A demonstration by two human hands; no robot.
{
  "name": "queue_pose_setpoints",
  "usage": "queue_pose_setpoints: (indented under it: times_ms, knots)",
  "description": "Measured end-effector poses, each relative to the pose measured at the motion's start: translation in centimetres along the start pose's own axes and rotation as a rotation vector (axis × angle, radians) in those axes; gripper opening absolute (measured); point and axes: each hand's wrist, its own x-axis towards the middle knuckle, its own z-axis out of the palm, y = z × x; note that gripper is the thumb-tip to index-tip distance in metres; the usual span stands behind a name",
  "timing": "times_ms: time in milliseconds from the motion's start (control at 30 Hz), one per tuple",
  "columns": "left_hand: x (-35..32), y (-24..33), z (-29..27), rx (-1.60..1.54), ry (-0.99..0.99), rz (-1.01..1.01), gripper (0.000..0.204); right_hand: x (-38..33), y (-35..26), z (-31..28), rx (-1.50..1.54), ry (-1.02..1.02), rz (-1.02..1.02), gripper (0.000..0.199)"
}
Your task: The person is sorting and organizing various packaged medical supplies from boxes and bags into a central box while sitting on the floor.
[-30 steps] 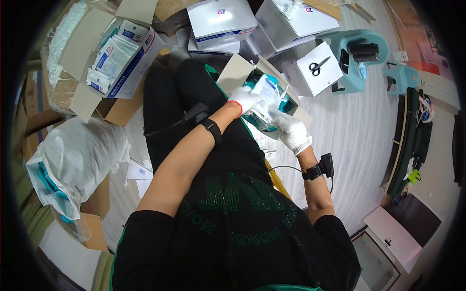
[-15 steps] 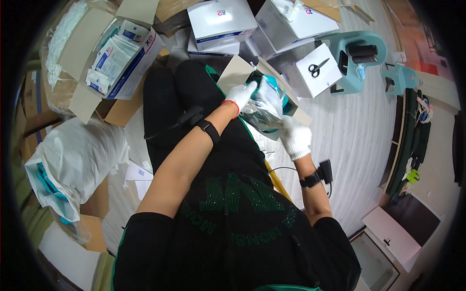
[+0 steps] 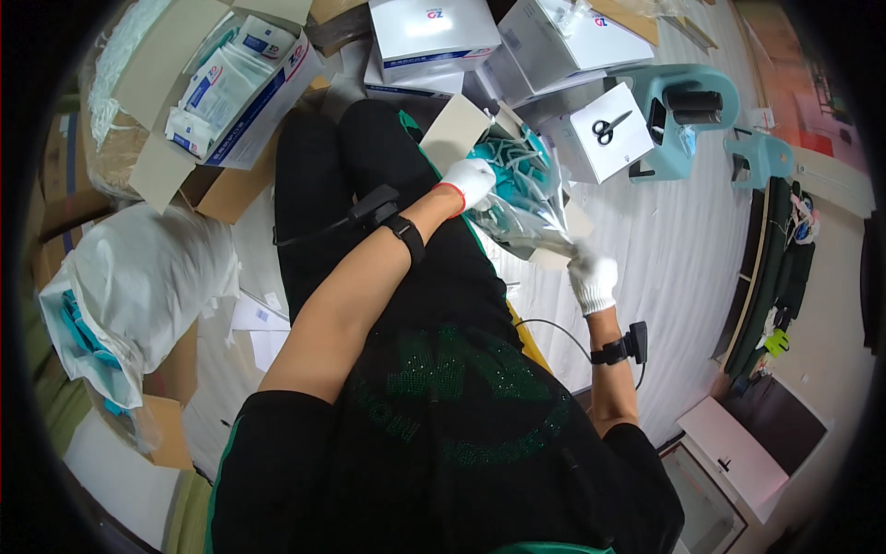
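Observation:
Over my right thigh an opened cardboard box [image 3: 454, 131] holds a clear plastic bag [image 3: 521, 231] full of teal pieces [image 3: 517, 180] with thin white strips; their kind is unclear. My left hand [image 3: 472, 183], in a white glove with a red cuff, is closed on the bag's near left edge. On the right, my right hand [image 3: 592, 280], also white-gloved, is at the bag's outer corner. The bag is drawn taut toward it, and its fingers look curled on the plastic, though their tips are blurred.
White boxes [image 3: 434, 42] are stacked beyond my legs. Scissors [image 3: 611, 127] lie on a smaller white box [image 3: 600, 152] beside a pale teal stool [image 3: 720, 88]. At left stand an open carton of packets [image 3: 268, 115] and a white sack [image 3: 152, 277] with teal contents.
The bag's mouth has spread, showing more of the teal pieces. My right hand has moved right and toward me, away from my left hand. My left hand has shifted slightly right.

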Motion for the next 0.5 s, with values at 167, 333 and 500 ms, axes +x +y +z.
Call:
queue_pose_setpoints:
  times_ms: [167, 333, 500]
  knots:
    - [-2.3, 3.2, -2.2, -0.383, -0.262, -0.137, 0.036, 0.2, -1.0, -0.1, 0.105, 0.033, 0.084, 0.017]
    - [-4.3, 4.7, -2.6, -0.244, -0.383, 0.075, 0.078, 1.5, -2.6, -0.4, 0.034, -0.008, -0.064, 0.016]
    - [-3.9, 5.0, -2.2, -0.067, -0.370, 0.203, 0.086, 2.8, -4.1, -1.4, 0.126, -0.081, -0.222, 0.015]
